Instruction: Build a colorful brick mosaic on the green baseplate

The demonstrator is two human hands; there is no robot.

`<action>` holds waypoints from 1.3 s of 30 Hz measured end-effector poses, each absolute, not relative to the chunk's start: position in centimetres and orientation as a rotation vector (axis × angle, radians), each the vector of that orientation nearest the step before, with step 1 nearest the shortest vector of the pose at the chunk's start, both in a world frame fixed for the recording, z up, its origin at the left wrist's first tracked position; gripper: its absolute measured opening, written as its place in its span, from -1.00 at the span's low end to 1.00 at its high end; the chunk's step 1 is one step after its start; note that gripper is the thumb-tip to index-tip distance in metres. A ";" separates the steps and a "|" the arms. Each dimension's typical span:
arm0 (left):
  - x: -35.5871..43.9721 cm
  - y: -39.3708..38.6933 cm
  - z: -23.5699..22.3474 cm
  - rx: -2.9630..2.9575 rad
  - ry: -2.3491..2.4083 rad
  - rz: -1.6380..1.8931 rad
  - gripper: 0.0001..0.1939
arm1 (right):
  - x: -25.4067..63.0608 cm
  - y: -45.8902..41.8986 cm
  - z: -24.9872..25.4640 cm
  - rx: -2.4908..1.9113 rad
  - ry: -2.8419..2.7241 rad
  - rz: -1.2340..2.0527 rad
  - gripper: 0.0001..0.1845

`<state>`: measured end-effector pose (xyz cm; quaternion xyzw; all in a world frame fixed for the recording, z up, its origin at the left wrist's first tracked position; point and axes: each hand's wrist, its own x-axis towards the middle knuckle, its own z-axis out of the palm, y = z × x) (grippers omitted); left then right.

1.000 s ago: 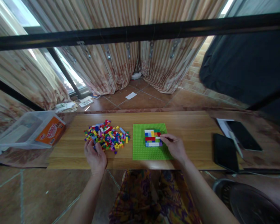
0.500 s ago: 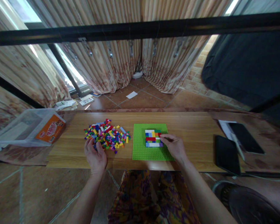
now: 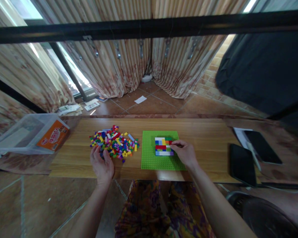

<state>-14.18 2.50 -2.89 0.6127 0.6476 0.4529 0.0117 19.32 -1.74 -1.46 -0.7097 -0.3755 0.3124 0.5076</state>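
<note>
My right hand is at the right side of a low block of toy bricks in many colours, with thumb and forefinger pinched on the end of a small white brick. The block stands on a green studded baseplate. My left hand rests at the near left edge of a loose pile of small coloured bricks. Its fingers are apart and slightly curled, with the tips among the bricks; no brick shows in its grasp.
All this lies on a wooden board. A clear plastic box with an orange label stands at the left end. Toward the right lie a black tablet-like object, a large dark phone-like device and white paper.
Both hands stay almost where they were. My right fingers still pinch at the white brick, and the view has shifted very slightly.
</note>
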 end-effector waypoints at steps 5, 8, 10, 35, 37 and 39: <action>-14.3 2.5 -3.1 1.943 2.008 1.411 -0.62 | 19.1 -1.3 -1.4 -1.700 -0.933 0.765 -0.72; -14.3 2.6 -3.2 1.939 2.008 1.422 -0.62 | 19.4 -1.6 -1.3 -1.609 -0.835 0.833 -0.67; -14.3 2.7 -3.3 1.924 2.009 1.440 -0.63 | 19.9 -2.2 -1.3 -1.548 -0.659 0.854 -0.59; -13.5 2.2 -3.5 1.759 2.032 1.478 -0.62 | 18.1 -1.5 -1.9 -1.989 -1.176 0.418 -0.41; -13.5 2.2 -3.5 1.751 2.026 1.490 -0.63 | 18.1 -1.4 -1.9 -1.985 -1.163 0.430 -0.42; -13.4 2.2 -3.6 1.735 2.025 1.506 -0.64 | 18.2 -1.4 -1.9 -1.961 -1.132 0.470 -0.40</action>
